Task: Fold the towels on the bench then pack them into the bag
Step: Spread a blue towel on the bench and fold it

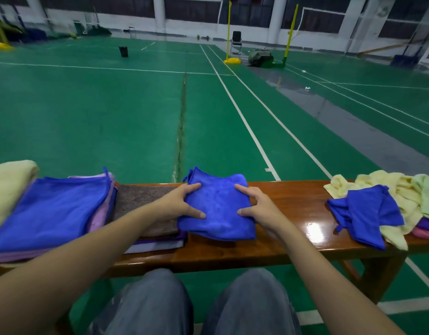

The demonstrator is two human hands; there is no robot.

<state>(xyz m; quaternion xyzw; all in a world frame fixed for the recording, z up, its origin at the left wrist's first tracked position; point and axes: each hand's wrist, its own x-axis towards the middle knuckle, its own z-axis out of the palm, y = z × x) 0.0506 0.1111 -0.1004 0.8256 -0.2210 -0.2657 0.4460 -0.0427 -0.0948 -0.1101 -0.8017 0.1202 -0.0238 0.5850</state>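
Note:
A folded blue towel [219, 209] lies flat on the middle of the wooden bench [293, 206]. My left hand [179, 204] rests on its left edge, and my right hand [259, 205] rests on its right edge. On each hand the forefinger and thumb are stretched out straight and press on the cloth. The other fingers lie at the towel's sides and are partly hidden. No bag is in view.
Left of it sits a brown towel [141, 201] on grey and purple ones. Further left is a folded stack topped by a blue towel [51, 209] over pink, beside a cream towel [8, 187]. An unfolded heap lies right: blue [368, 213], cream [399, 192], pale green [427, 194].

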